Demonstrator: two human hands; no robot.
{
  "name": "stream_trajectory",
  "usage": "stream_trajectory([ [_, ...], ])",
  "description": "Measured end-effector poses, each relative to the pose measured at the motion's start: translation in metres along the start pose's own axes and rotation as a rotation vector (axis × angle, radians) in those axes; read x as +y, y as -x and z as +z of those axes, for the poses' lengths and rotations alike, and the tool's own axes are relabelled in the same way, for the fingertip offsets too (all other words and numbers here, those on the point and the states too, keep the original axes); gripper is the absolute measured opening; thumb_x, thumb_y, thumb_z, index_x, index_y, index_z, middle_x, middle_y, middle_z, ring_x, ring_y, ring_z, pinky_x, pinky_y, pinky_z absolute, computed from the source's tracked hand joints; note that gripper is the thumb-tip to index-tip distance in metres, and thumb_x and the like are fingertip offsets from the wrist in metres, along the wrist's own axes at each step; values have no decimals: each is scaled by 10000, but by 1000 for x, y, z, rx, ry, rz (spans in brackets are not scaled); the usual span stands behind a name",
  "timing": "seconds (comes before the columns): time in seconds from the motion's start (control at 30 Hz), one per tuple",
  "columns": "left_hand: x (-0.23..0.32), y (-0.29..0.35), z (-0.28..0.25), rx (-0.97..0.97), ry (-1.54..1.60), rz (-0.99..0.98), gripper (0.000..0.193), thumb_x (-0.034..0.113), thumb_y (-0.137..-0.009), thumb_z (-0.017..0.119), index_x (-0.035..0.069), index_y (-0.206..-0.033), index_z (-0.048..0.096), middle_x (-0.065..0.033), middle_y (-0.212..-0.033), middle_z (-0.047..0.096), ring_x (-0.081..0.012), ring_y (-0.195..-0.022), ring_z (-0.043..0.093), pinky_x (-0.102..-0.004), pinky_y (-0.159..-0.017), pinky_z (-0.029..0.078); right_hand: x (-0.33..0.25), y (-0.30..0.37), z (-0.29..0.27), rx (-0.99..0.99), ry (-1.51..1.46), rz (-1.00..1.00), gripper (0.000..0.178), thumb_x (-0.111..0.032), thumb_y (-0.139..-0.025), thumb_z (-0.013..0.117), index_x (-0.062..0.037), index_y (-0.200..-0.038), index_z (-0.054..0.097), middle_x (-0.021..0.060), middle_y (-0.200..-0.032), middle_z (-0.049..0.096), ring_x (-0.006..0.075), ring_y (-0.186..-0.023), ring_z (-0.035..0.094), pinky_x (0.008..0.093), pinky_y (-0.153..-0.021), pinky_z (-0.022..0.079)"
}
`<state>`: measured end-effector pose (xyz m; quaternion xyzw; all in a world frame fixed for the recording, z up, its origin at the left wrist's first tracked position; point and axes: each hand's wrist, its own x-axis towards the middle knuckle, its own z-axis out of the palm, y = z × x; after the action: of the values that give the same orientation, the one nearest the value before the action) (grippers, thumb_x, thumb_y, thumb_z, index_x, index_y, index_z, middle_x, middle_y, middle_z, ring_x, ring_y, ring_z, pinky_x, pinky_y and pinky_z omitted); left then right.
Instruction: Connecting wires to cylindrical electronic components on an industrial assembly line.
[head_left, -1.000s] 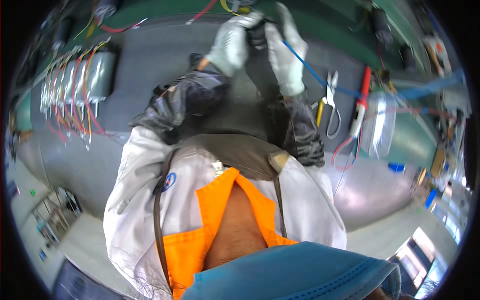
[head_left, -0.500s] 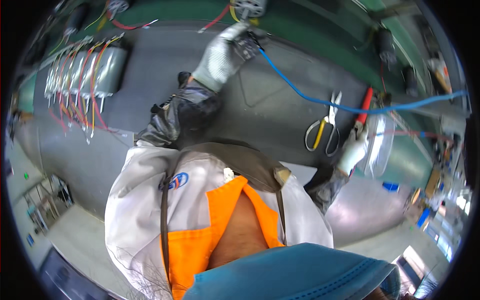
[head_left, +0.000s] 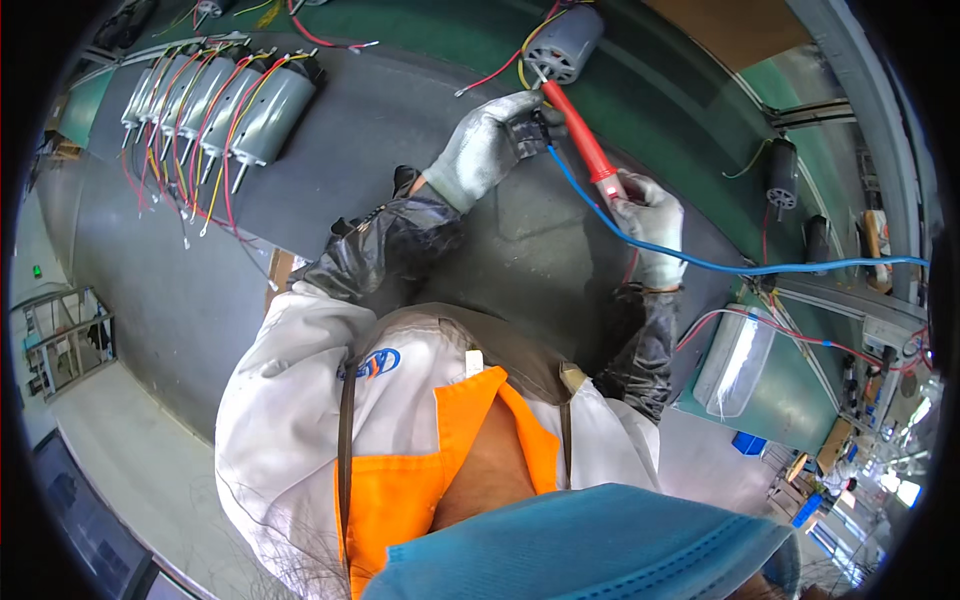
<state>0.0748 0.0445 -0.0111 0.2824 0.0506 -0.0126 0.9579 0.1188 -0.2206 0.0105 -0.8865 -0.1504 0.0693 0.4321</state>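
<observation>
My left hand, in a grey-white work glove, is closed on the dark end of a blue cable, just below a motor's shaft. What this dark end is exactly, the fingers hide. My right hand, also gloved, grips a red test probe by its lower part. The probe slants up and left, its tip at or very near the shaft of the grey motor; contact cannot be made out. Red and yellow wires hang from that motor.
Several grey motors with red and yellow leads lie in a row at the left of the dark table. Dark motors stand along the right. A clear plastic-like box sits on the green surface at right, beside a red wire.
My right hand has come up and left from the table's right side, bringing the red probe to the motor. My left hand stays near the shaft. The scissors at right no longer show.
</observation>
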Motion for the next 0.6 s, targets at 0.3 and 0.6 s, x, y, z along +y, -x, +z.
stream_trajectory([
  [0.3,5,-8,-4,38,-95,-112,369,272,-1047,506,17,-1306,569,-181,-1244,652,-337,-1196,620,-463,-1044,475,-9,71,-46,331,209,188,373,-67,-838,754,-3,-1202,708,135,-1050,755,126,-948,687,292,-841,540],
  [0.6,5,-20,17,28,-184,-91,364,387,-1043,551,36,-993,631,-165,-1099,691,-332,-1008,695,-449,-952,528,14,121,-68,447,549,-9,845,-103,-704,821,-153,-1480,490,187,-1180,645,303,-915,660,424,-872,533],
])
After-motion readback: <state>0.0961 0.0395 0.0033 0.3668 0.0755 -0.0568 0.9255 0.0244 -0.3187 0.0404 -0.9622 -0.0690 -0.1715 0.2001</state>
